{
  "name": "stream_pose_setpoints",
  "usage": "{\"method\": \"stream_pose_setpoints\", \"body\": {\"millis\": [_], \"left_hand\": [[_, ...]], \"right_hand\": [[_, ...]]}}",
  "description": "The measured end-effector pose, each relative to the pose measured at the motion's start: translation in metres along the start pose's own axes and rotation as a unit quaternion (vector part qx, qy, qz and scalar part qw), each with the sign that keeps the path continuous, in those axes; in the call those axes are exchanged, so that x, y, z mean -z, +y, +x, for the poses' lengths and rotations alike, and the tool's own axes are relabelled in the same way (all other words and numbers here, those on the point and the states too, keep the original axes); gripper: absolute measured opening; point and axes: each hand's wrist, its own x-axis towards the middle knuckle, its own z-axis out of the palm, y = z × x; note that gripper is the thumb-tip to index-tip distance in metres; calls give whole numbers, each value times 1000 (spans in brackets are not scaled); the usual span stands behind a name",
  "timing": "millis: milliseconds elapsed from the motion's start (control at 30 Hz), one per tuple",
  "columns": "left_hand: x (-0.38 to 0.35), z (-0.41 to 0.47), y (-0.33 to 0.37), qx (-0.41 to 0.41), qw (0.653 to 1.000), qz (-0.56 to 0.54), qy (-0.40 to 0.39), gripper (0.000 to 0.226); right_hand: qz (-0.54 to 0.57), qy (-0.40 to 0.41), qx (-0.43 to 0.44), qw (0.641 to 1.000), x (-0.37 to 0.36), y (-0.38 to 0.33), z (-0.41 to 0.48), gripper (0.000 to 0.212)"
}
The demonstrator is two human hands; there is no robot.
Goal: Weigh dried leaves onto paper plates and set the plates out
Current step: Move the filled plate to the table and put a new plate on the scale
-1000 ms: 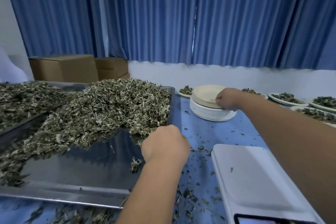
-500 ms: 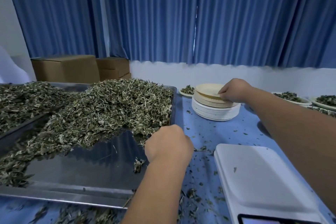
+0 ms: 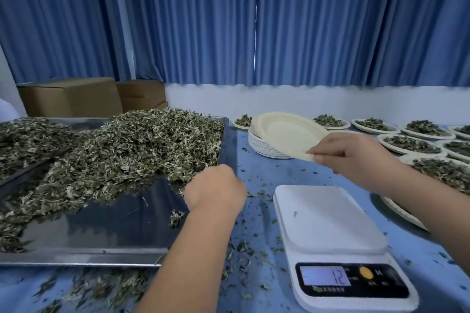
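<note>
The right hand [image 3: 356, 157] pinches the near rim of one empty paper plate [image 3: 284, 132] between thumb and fingers, and the other fingers are curled under. Half a second ago this plate lay on top of the stack of plates [image 3: 263, 148], with the hand on it. Now it is up in the air and tipped, with its far edge just over the stack. So a new plate is picked, and I think it goes next on the white scale [image 3: 328, 218], which sits near and right with only a leaf bit on top. Its little screen [image 3: 324, 276] seems to show 12. The left hand [image 3: 215, 190] is a curled fist at the right edge of the metal tray [image 3: 114, 226], in the same spot as before. I cannot tell if it has any leaves inside. The big pile of dried leaves [image 3: 142, 142] fills the far part of the tray, just beside that fist. Many filled plates [image 3: 412, 143] sit in rows at the far right on the blue table [image 3: 254, 175]. Leaf crumbs lie all over the table.
</note>
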Motion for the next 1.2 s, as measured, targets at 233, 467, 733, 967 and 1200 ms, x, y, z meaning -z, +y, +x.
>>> {"method": "stream_pose_setpoints", "body": {"millis": [233,467,733,967,1200], "left_hand": [[3,-4,1,10,1000,-8,-3,29],[0,-10,2,14,1000,0,11,37],[-2,-9,4,17,1000,16,19,34],[0,-9,6,11,999,-31,11,41],[51,7,-31,33,921,-356,155,22]], "right_hand": [[36,-84,1,996,22,0,-71,21],[-24,-130,46,990,32,5,-96,15],[-13,-173,46,984,37,3,-101,12],[52,30,13,998,33,5,-98,33],[72,168,-98,978,17,27,-94,28]]}}
